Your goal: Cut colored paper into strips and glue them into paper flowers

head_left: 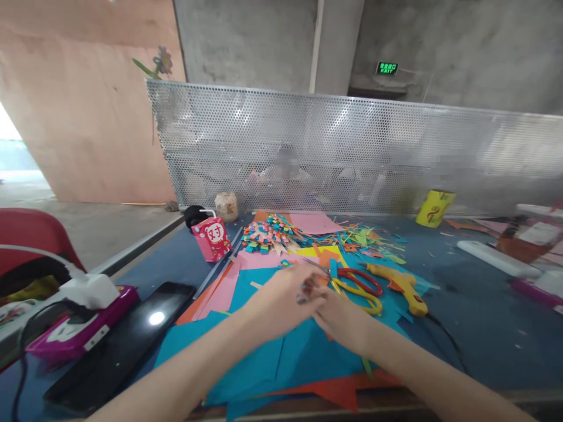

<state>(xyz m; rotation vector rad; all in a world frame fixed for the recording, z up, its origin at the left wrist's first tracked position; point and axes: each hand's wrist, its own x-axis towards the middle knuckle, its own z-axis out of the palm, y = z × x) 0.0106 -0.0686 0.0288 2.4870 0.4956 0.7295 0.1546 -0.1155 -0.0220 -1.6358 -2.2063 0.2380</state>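
My left hand (281, 296) and my right hand (341, 316) meet over a spread of blue paper sheets (281, 357). Both have their fingers pinched together on a small multicoloured folded paper piece (309, 288) held between them. Just beyond the fingertips lie two pairs of scissors, one with red handles (363, 280) and one with yellow handles (358, 296). A yellow and orange glue gun (402, 286) rests to their right. A heap of small folded coloured paper pieces (268, 233) sits farther back.
Pink paper sheets (224, 290) lie left of the blue ones, with a red drink carton (212, 237) behind. A black phone (127, 343) and a purple device (79, 322) sit at the left. A perforated metal screen (352, 152) stands across the table's far side, a yellow cup (434, 208) before it.
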